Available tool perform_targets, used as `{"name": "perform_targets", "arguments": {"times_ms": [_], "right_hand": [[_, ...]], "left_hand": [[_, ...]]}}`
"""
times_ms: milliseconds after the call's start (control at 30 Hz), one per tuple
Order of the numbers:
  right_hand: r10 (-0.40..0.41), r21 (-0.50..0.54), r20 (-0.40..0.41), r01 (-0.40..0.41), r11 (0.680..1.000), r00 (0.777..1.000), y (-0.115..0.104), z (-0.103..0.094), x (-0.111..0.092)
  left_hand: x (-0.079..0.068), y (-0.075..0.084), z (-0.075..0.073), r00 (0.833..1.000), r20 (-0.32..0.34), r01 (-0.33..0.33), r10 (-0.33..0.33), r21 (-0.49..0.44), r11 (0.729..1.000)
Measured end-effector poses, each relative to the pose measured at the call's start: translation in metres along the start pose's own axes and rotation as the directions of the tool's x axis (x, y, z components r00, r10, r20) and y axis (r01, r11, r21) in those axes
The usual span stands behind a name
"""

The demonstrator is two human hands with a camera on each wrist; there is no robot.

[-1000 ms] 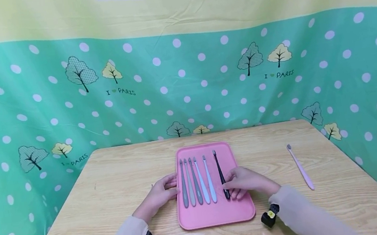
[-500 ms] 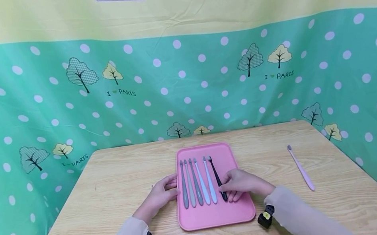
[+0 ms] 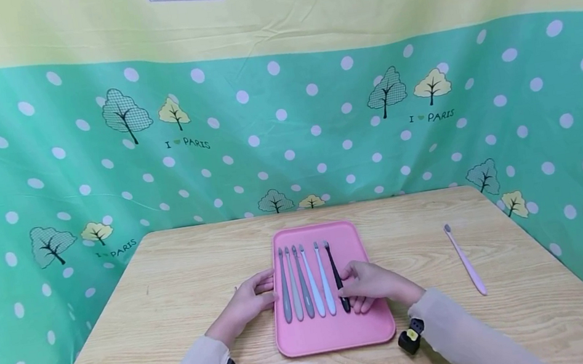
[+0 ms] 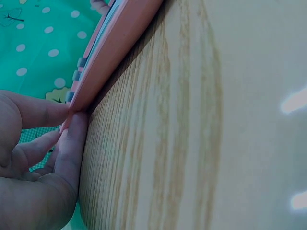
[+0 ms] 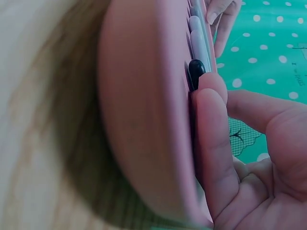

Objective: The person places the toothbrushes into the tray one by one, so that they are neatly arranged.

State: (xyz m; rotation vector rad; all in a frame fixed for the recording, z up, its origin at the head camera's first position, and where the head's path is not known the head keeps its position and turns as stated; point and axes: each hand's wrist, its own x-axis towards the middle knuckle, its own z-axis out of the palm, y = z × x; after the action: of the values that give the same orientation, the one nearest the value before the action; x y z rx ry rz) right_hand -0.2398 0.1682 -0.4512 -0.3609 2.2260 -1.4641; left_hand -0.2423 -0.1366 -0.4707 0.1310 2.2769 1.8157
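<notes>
A pink tray (image 3: pixel 335 334) lies on the table, bearing a row of toothbrushes. From the left come grey toothbrushes (image 3: pixel 295 293), then two light blue toothbrushes (image 3: pixel 325 283), then a black toothbrush (image 3: pixel 333 263) at the right end. My left hand (image 3: pixel 249 300) pinches the tray's left rim; the left wrist view shows thumb and finger at its edge (image 4: pixel 103 67). At the lower handle of the black toothbrush, my right hand (image 3: pixel 371 282) holds it between thumb and fingers, low over the tray. The black handle's end (image 5: pixel 196 68) shows past the fingertips in the right wrist view.
A pink toothbrush (image 3: pixel 466 260) lies by itself on the wooden table (image 3: pixel 190 258), to the right of the tray. Behind and beside the table hangs a green and yellow patterned cloth (image 3: pixel 282 115).
The right hand has moved the black toothbrush left, nearer the light blue ones, and its head has swung slightly back right since half a second ago. My left hand keeps its place on the tray.
</notes>
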Motion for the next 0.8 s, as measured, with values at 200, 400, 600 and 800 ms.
{"name": "perform_targets", "arguments": {"times_ms": [200,400,600,800], "right_hand": [[-0.005,-0.015,-0.006,0.005,1.0,1.0,0.0003,-0.0011,0.0001],[0.004,-0.024,-0.01,-0.004,1.0,1.0,-0.0003,-0.0015,-0.0011],[-0.004,-0.028,-0.018,0.003,1.0,1.0,-0.0007,-0.0007,-0.0019],[0.005,-0.029,-0.019,-0.006,1.0,1.0,-0.0009,-0.0001,-0.0022]], "left_hand": [[0.0009,-0.0008,0.0005,1.0,0.0,0.003,-0.003,-0.007,1.0],[0.0007,-0.0006,0.0003,1.0,0.001,0.002,-0.002,-0.014,1.0],[0.0001,-0.0002,0.0003,1.0,0.003,0.0,0.0,-0.01,1.0],[-0.0002,-0.0001,0.0002,1.0,0.002,0.003,-0.003,-0.012,1.0]]}}
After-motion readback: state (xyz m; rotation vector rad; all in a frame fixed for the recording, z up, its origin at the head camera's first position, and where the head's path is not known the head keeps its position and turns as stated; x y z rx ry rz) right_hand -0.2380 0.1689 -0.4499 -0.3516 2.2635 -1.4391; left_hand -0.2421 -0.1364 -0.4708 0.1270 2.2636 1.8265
